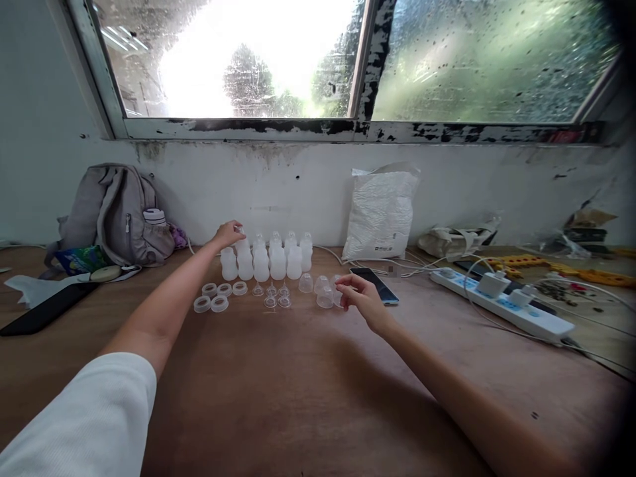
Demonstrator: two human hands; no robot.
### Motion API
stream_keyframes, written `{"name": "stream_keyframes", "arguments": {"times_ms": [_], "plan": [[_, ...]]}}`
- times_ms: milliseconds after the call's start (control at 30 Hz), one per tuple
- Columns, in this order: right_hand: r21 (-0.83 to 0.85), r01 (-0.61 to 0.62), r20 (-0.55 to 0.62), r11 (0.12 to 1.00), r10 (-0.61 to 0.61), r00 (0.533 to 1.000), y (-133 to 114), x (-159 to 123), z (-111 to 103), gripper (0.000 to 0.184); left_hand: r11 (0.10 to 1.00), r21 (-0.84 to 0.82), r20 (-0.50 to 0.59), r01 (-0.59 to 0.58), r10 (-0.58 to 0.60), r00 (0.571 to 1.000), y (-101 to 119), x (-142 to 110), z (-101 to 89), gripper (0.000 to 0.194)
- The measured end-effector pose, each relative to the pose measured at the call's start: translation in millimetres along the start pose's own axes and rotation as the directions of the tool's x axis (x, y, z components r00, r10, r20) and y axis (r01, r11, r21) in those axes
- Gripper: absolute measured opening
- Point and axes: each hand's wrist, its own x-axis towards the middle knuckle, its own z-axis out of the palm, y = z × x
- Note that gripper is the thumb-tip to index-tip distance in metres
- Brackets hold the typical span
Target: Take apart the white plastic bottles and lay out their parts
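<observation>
My left hand reaches to the back left of a group of small white baby bottles, its fingers closed on the top of a back-row bottle. Bottles in the back row carry clear tops; those in front look uncapped. My right hand has thumb and fingers round a clear dome cap, partly hidden by the fingers. Beside it stand more clear caps. Before the bottles lie several white screw rings on the left and several clear bottle teats in the middle.
A dark phone lies just behind my right hand. Further right is a white power strip with plugs and cables. A white plastic package leans on the wall. A grey backpack and a black flat object occupy the left.
</observation>
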Motion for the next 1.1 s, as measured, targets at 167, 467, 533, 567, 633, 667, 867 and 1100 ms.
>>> {"name": "stream_keyframes", "arguments": {"times_ms": [167,467,533,567,633,667,867,1100], "plan": [[-0.038,0.023,0.032,0.999,-0.022,0.999,3.1,-0.4,0.9,0.023,1.000,0.012,0.065,-0.011,0.011,0.998,-1.8,-2.5,9.0,0.046],[-0.098,0.073,0.091,0.992,-0.064,0.994,13.5,-0.2,0.8,0.023,0.999,0.011,0.104,-0.039,0.037,0.994,1.7,-7.2,13.1,0.047],[-0.117,0.085,0.101,0.989,-0.074,0.992,14.5,-0.4,1.0,0.024,0.999,0.019,0.112,-0.043,0.040,0.993,2.4,-7.5,12.8,0.048],[-0.126,0.091,0.105,0.988,-0.077,0.991,14.9,-0.5,1.3,0.024,0.999,0.025,0.116,-0.044,0.041,0.992,2.7,-7.5,12.7,0.048],[-0.141,0.099,0.114,0.985,-0.083,0.990,16.2,-0.9,2.2,0.024,0.998,0.037,0.122,-0.044,0.039,0.992,3.5,-7.5,12.4,0.047],[-0.148,0.102,0.118,0.984,-0.085,0.989,17.0,-1.1,2.8,0.024,0.998,0.044,0.123,-0.044,0.038,0.992,4.2,-7.6,12.1,0.047],[-0.250,0.135,0.131,0.959,-0.105,0.986,19.0,-4.9,6.2,0.018,0.996,0.082,0.123,-0.039,0.029,0.992,8.7,-10.4,8.9,0.047],[-0.465,0.272,0.200,0.842,-0.200,0.959,3.3,-15.7,15.2,0.008,0.993,0.111,0.113,-0.043,0.030,0.993,9.7,-14.3,4.8,0.047]]}}
